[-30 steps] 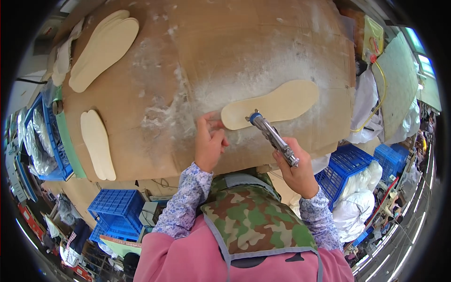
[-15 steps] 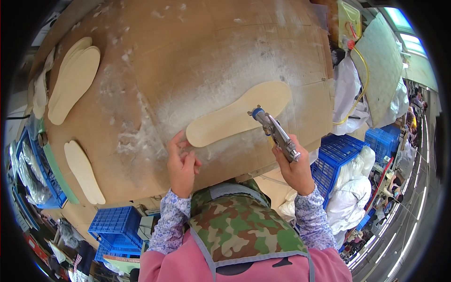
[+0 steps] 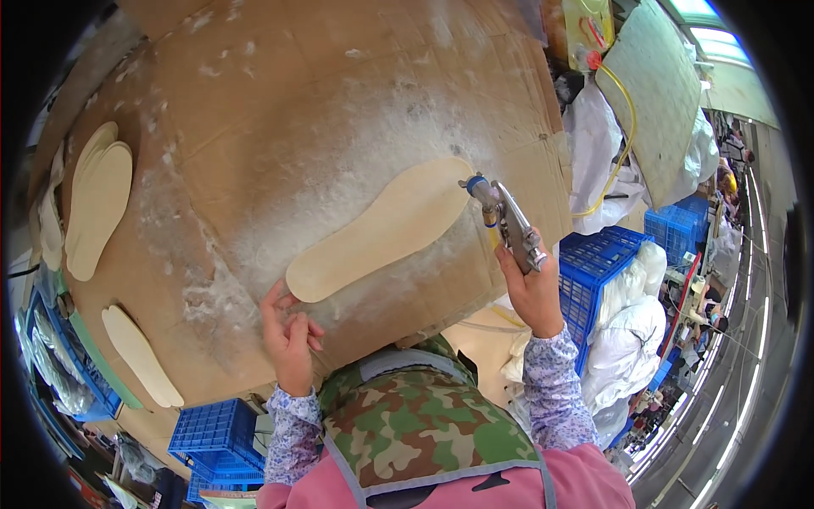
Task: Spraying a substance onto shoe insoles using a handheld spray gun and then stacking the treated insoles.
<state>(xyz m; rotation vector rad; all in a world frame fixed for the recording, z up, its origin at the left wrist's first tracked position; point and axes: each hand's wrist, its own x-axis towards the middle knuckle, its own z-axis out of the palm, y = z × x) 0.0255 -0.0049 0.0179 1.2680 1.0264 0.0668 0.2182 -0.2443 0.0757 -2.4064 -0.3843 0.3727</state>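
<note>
A cream, sole-shaped insole [image 3: 381, 225] lies flat and slanting on the cardboard-covered table [image 3: 280, 110]. My right hand [image 3: 536, 284] is wrapped round the handle of a metal spray gun [image 3: 513, 225] with a blue ring near its nozzle. That nozzle sits at the right edge of the insole's wide end, and a yellow hose shows below it. At the narrow end, my left hand [image 3: 290, 339] has a finger against or very near the insole's edge. Its other fingers are bent, with the thumb apart from the outstretched finger, and no object shows in it.
On the left lie a stack of insoles [image 3: 100, 208] and a smaller pair of insoles [image 3: 142, 356]. Whitish residue coats the cardboard around the middle. Blue crates [image 3: 216, 433] stand below the table's front edge; another blue crate [image 3: 598, 263] with white bags [image 3: 627, 339] is at right.
The spray gun has shifted from over the insole's wide part to its far right edge. The view has turned a little, so table and insole appear further left. My left hand stays by the narrow end.
</note>
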